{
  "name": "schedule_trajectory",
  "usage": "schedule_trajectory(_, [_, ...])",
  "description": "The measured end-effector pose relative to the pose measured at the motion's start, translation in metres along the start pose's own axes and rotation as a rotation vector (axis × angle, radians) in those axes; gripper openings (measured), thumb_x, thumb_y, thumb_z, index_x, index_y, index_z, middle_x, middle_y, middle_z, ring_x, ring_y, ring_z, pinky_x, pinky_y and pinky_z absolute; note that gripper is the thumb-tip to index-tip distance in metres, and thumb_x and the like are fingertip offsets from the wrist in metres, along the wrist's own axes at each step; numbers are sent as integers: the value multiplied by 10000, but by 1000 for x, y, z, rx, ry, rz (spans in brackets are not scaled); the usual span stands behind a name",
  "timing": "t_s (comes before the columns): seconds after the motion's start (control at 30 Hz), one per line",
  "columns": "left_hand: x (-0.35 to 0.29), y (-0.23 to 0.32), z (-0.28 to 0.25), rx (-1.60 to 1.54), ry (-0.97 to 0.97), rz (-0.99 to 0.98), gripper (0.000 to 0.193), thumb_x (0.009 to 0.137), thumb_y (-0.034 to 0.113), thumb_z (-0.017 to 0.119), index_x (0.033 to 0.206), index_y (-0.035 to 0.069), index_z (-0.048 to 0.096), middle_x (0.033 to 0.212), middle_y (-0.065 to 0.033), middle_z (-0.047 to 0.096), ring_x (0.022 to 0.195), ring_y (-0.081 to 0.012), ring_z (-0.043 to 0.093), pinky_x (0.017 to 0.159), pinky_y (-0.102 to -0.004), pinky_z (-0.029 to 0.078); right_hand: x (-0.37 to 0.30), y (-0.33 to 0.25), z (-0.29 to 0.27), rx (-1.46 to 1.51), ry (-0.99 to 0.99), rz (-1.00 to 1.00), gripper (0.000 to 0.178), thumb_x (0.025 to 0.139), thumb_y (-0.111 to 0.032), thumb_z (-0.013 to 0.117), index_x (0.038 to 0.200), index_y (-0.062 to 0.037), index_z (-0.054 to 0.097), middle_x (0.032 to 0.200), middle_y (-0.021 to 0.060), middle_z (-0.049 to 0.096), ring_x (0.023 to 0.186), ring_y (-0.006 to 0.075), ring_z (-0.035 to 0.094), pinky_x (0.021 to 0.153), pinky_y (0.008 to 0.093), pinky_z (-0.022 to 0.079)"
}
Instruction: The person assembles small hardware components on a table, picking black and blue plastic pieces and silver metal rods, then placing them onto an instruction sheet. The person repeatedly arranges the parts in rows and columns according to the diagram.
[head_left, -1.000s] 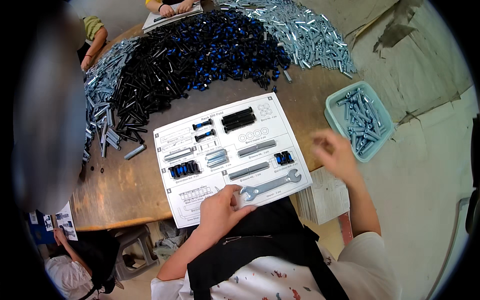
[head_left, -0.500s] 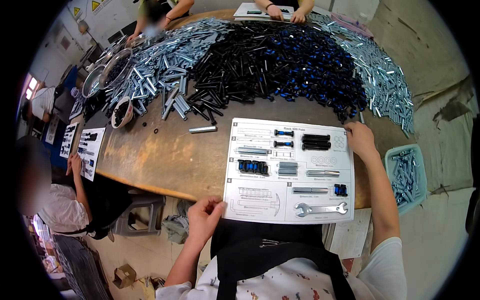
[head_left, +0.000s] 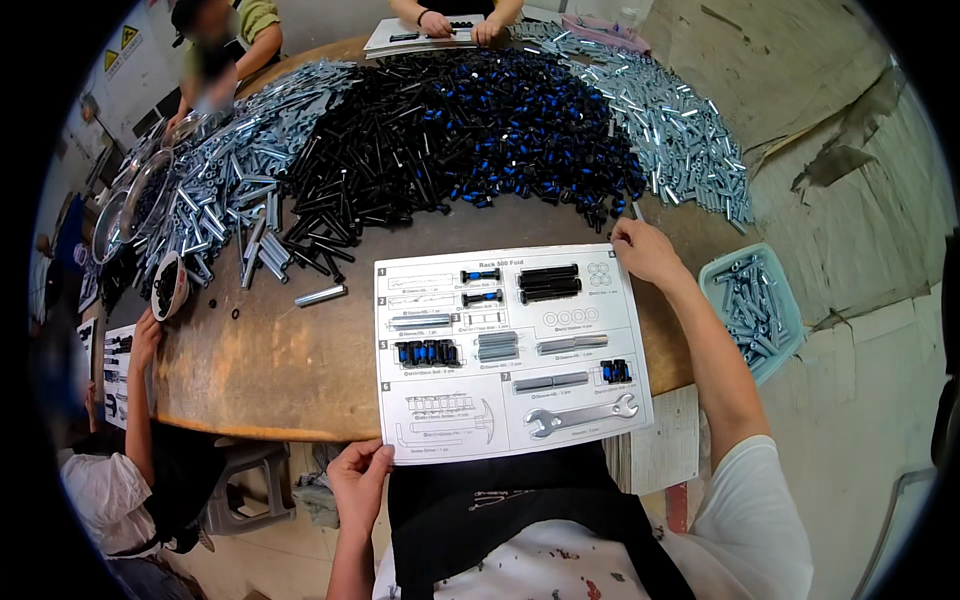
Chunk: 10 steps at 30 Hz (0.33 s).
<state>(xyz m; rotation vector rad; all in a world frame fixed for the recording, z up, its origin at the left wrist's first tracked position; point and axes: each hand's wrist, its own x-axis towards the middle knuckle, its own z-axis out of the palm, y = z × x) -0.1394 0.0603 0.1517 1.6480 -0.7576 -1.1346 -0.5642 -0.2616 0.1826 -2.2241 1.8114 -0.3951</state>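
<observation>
A white printed card (head_left: 480, 378) is held tilted over the near edge of the table. My left hand (head_left: 358, 480) pinches its lower left corner. At the upper right corner my right hand (head_left: 648, 250) is closed on the edge. Laid out on the card are black bolts with blue bands (head_left: 428, 353), long black bolts (head_left: 548, 283), silver sleeves (head_left: 497, 346) and a silver open-ended wrench (head_left: 580, 415). Whether a film covers these parts I cannot tell. Beyond the card, a loose silver sleeve (head_left: 321, 296) lies on the table.
Across the far table (head_left: 270, 370) spread heaps of silver sleeves (head_left: 205, 205), black bolts (head_left: 370, 165) and blue-banded bolts (head_left: 535, 140). A pale green bin (head_left: 797, 335) of silver parts stands at right. A co-worker's hand (head_left: 146, 335) is beside a white bowl (head_left: 180, 290). Others work across the table.
The whole view has swung right, so the table and heaps sit further left. The left co-worker's hand has moved from a card to the white bowl. Both my hands keep hold of the card.
</observation>
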Motion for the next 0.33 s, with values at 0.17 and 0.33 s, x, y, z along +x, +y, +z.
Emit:
schedule_trajectory(0.17, [0,4,-7,-55,-4,-88,114,907,86,711,908,-20,668,759,-39,672,639,-81,608,606,-220,503,-11,5,-6,88,-19,54,161,864,-180,559,910,-58,655,855,191,678,857,387,649,761,453,509])
schedule_trajectory(0.33, [-11,-11,-18,-187,-73,-185,133,917,124,714,944,29,624,756,-27,659,615,-92,623,580,-214,503,-6,8,3,495,-123,228,133,883,-88,580,894,-36,702,739,75,679,552,119,620,463,285,503])
